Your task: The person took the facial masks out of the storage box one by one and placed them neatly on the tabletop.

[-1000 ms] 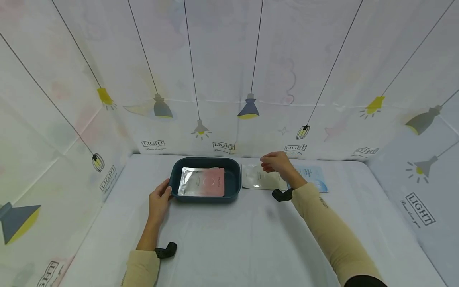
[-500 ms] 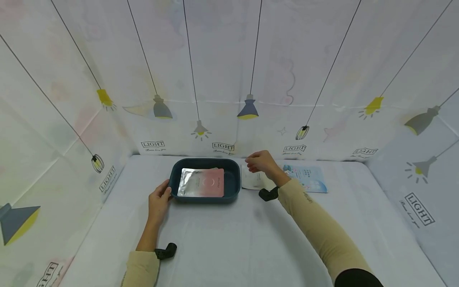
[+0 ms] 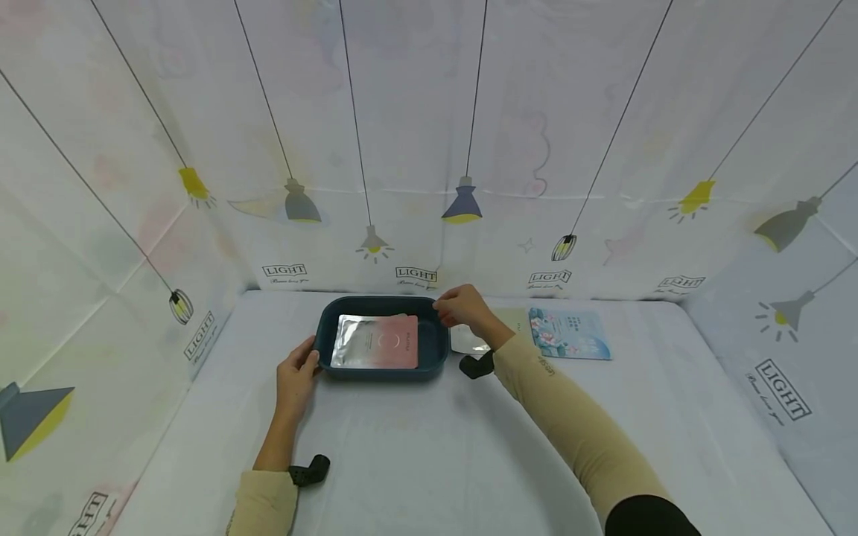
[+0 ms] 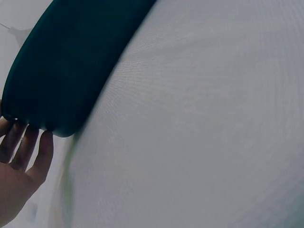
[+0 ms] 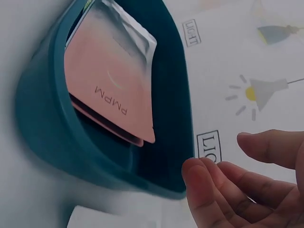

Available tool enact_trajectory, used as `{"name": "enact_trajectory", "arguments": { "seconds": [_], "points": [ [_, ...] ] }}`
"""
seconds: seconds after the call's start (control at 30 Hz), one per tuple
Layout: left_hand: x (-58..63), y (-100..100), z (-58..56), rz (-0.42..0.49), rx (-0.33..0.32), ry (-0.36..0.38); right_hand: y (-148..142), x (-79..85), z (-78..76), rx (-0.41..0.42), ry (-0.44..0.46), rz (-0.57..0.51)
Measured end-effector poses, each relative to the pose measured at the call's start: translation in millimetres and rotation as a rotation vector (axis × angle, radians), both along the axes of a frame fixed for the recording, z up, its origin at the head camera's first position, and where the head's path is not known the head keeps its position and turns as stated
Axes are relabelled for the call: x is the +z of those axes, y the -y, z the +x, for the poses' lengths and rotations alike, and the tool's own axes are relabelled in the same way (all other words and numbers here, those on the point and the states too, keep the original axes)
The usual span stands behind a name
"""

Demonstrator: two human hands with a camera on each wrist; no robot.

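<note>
A dark teal basin (image 3: 382,375) stands at the back of the white table. Inside it lies a pink-and-silver sheet mask pouch (image 5: 111,78), printed PMPM, with at least one more pouch edge beneath. My left hand (image 3: 295,380) is at the basin's left end; in the left wrist view its fairly straight fingers (image 4: 44,154) touch the end wall. Beside the basin's right rim, my right hand (image 3: 469,311) has its thumb apart from loosely bent fingers and holds nothing. A silver pouch (image 3: 469,340), partly hidden by that hand, lies right of the basin.
Farther right on the table lies a blue flowered pouch (image 3: 573,333). White fabric walls (image 3: 402,89) printed with hanging lamps enclose the table's back and sides. A black wrist camera (image 3: 477,365) hangs under the right wrist, low over the table.
My right hand has moved left, from above the silver pouch to the basin's right rim, uncovering more of the blue pouch. The left hand and basin have stayed put.
</note>
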State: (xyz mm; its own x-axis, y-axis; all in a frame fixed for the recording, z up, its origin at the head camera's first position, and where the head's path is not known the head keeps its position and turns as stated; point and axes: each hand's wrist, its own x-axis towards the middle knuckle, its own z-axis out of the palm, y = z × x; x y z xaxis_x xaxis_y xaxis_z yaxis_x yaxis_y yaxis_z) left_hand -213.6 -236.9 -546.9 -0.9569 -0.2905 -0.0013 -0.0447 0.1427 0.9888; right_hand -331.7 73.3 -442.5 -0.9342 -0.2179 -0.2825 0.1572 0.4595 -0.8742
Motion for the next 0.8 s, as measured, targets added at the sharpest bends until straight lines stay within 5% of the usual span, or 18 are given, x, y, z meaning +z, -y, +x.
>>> {"name": "enact_trajectory", "arguments": {
  "seconds": [0.33,0.8],
  "points": [
    [-0.6,1,0.1,0.035,-0.011,-0.003,31,-10.5,4.3,0.045,0.049,0.089],
    [-1.5,1,-0.5,-0.001,0.000,-0.023,61,-26.9,5.5,0.179,0.003,0.454]
  ]
}}
